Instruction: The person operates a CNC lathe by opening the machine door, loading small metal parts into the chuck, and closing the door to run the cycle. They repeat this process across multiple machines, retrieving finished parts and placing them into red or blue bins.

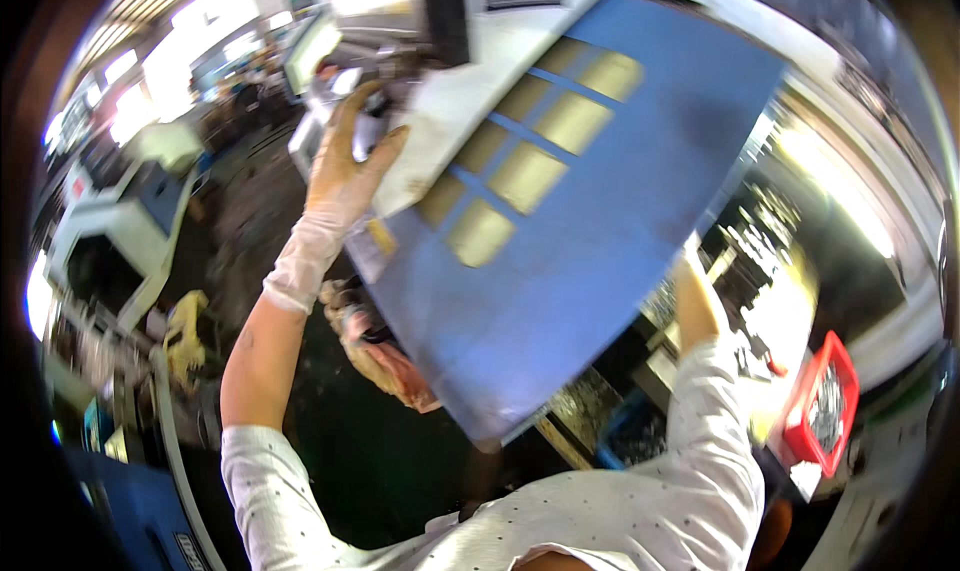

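Head: blue panel [615, 206], long axis up-rightward

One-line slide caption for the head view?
Gloved left hand open, left of a blue panel; right hand largely hidden at its opposite edge; red basket at lower right.

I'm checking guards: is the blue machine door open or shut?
Open, at least partly: past the right edge of the blue door, the machine's lit interior shows.
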Demonstrator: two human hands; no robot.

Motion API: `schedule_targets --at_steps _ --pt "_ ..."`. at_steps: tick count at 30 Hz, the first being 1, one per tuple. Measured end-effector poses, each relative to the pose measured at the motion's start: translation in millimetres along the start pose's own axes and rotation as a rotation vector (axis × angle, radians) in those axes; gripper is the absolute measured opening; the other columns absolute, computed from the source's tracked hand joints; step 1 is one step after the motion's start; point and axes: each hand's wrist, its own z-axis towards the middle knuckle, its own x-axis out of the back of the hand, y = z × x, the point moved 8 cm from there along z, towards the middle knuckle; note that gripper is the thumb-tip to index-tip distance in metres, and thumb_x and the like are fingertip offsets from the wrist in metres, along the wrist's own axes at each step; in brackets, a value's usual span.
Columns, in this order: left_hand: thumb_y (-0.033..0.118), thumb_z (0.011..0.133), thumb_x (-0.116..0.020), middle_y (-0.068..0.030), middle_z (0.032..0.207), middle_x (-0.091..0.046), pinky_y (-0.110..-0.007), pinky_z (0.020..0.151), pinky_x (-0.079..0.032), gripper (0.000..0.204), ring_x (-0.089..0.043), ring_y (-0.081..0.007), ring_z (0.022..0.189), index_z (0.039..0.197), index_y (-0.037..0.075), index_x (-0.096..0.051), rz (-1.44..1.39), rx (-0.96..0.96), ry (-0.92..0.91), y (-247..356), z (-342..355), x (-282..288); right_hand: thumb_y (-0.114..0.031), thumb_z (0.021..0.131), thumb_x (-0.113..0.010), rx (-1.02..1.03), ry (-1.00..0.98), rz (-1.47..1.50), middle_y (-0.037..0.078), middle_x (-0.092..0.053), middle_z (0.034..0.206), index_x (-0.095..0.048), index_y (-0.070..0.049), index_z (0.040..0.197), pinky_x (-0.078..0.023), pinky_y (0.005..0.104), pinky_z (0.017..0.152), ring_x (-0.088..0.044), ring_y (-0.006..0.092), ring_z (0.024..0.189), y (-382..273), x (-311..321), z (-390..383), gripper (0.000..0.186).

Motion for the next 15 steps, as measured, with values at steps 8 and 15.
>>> schedule_targets --at_steps 8,15 --pt "0.03 0.056 -0.065 -0.0143 0.109 -0.029 -0.031 0.08 -0.032 0.067 -0.036 -0.0272 0.096 0.108 0.005 -0.032 0.159 0.044 0.227 20 -4 -14 -0.012 0.062 -0.055 0.051 -0.365 0.572 0.012 -0.049 0.084 -0.044 0.001 0.09 -0.04 0.028 0.064 -0.049 0.0197 0.074 -22 -49 -143 0.033" --pt "0.034 0.058 -0.062 -0.0164 0.108 -0.03 -0.035 0.075 -0.035 0.064 -0.041 -0.0304 0.092 0.109 0.009 -0.032 0.21 0.108 0.216 25 -9 -6 -0.018 0.066 -0.056 -0.353 -0.914 0.675 0.01 -0.047 0.097 -0.043 0.0 0.1 -0.033 0.0264 0.079 -0.043 0.017 0.09 41 18 -432 0.04"
